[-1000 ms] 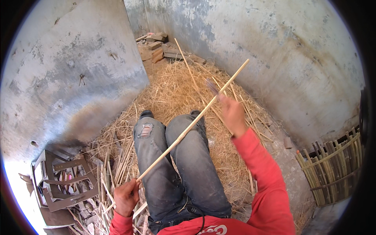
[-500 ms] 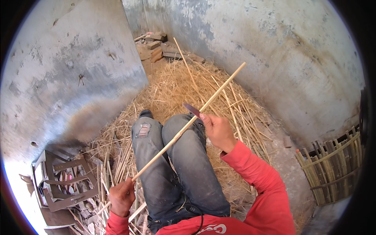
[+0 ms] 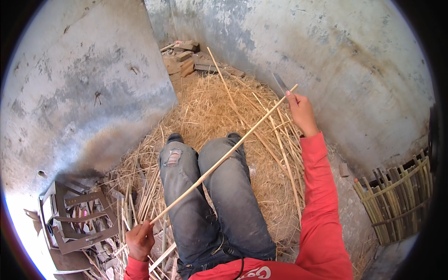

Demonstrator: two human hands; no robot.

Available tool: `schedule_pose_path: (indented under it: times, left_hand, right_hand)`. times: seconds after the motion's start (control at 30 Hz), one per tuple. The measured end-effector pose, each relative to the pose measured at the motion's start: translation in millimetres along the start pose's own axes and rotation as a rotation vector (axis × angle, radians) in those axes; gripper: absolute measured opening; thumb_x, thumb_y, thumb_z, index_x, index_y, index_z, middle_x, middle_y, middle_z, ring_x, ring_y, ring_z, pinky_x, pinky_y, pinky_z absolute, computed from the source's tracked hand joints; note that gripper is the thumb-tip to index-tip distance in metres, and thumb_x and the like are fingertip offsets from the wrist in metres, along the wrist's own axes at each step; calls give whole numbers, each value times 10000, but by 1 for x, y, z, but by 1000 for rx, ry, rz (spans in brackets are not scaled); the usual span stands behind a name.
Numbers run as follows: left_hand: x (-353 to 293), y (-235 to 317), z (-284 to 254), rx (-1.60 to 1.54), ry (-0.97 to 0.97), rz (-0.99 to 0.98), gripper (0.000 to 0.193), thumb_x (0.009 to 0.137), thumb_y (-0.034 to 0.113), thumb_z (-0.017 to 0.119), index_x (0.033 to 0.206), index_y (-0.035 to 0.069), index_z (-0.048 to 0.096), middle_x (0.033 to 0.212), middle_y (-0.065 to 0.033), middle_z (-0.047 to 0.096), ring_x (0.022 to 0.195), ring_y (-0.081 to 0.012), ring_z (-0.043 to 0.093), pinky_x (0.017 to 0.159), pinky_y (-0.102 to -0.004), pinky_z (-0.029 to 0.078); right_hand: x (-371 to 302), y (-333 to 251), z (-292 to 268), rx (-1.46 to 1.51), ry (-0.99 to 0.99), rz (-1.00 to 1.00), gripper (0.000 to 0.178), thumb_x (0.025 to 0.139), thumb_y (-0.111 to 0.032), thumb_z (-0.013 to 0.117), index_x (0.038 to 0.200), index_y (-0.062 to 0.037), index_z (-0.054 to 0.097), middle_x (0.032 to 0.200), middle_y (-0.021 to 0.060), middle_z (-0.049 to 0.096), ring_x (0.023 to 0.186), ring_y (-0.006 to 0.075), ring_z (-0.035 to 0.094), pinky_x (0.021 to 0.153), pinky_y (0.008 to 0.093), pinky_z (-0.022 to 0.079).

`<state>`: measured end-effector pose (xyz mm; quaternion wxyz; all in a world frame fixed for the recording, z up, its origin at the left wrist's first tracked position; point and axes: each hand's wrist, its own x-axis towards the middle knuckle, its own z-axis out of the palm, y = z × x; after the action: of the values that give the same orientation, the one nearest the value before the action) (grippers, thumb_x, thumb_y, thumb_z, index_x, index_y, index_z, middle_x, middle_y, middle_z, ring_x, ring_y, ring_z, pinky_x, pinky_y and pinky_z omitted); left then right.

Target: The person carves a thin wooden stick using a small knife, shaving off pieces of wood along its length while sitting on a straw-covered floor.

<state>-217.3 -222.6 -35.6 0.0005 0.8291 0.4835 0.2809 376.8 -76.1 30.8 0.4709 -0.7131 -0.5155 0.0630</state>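
A long, pale bamboo stick (image 3: pixel 225 157) runs slantwise across my thighs, from lower left to upper right. My left hand (image 3: pixel 139 239) is closed round its lower part, with the tail end sticking out below the fist. Out near the far tip, my right hand (image 3: pixel 302 115) grips a knife (image 3: pixel 280 83). The knife's handle is hidden in the fingers; its dark blade crosses the stick and points up and left. Blade and stick look to be touching, close to the stick's far end.
Straw-like shavings (image 3: pixel 210 102) cover the floor ahead, with several long strips (image 3: pixel 280 140) on the right. A rusty metal frame (image 3: pixel 86 212) stands at lower left, a slatted bamboo panel (image 3: pixel 396 196) at right. Walls (image 3: pixel 340 60) enclose the corner, where bricks (image 3: pixel 186 56) lie.
My right hand has slid the knife outward along the stick, from above my knee to near the far tip, straightening the arm. The left hand still grips the lower part.
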Motion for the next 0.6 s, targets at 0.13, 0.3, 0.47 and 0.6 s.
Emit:
schedule_pose_path:
  times: [0.13,0.3,0.47,0.6]
  left_hand:
    - [-14,-16,-8,19,-28,6,219,828,7,753,1037,66,723,623,-84,536,495,-280,547,454,-408,401]
    - [-21,-24,-6,76,-9,71,218,827,19,750,1040,61,723,629,-69,528,489,-250,545,451,-390,400]
    - [-21,-22,-3,128,37,90,224,814,14,753,1031,57,717,638,-59,524,482,-242,537,444,-380,394]
    - [-18,-15,-5,127,34,79,226,810,13,757,1027,56,714,638,-62,527,483,-248,539,438,-387,392]
  right_hand:
    - [-24,-23,2,-35,15,-65,434,1050,-336,553,812,19,629,631,204,565,562,337,497,575,440,422]
    - [-49,-29,28,-92,65,-161,342,1077,-289,514,930,6,608,621,229,527,547,341,537,548,454,414]
    - [-98,-60,55,-26,-87,-136,321,1078,-275,514,932,-6,608,609,218,540,496,378,525,503,466,391]
    - [-129,-85,62,53,-188,-118,278,1070,-239,530,929,-12,607,592,208,550,474,381,521,475,454,378]
